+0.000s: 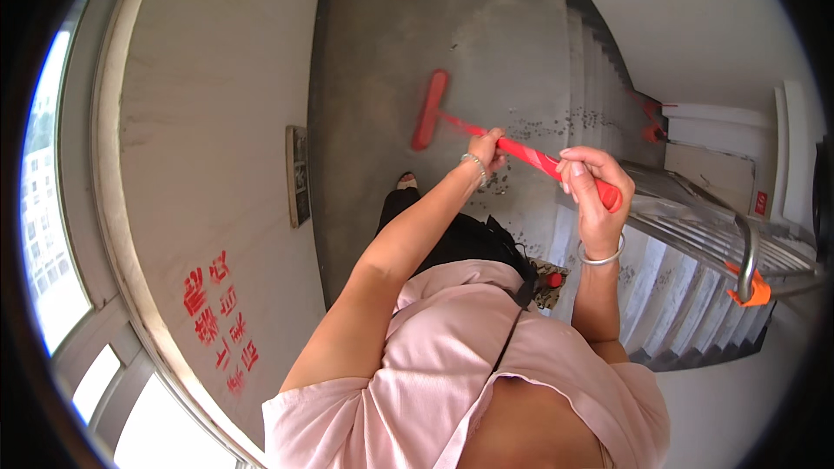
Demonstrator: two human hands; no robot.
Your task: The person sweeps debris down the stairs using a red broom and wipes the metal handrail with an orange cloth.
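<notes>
A broom with a red handle (pixel 531 155) runs slantwise in front of my body. Around the middle of its handle my left hand (pixel 487 148) is closed, a beaded bracelet on the wrist. My right hand (pixel 596 189) grips close to the rounded top end, with the thumb laid along the handle and a silver bangle below. The red broom head (pixel 430 111) is slightly blurred over the grey concrete floor (pixel 384 32) of a stair landing. Whether its bristles touch the floor cannot be told. A small dark scrap (pixel 454 47) lies beyond the head.
One stair flight (pixel 589 65) adjoins the landing at the right; another (pixel 677 286) lies below the metal railing (pixel 747 254), which has an orange cloth (pixel 749 286) tied on. Dark spots mark the floor. A wall (pixel 215 143) with red writing and a window stand left.
</notes>
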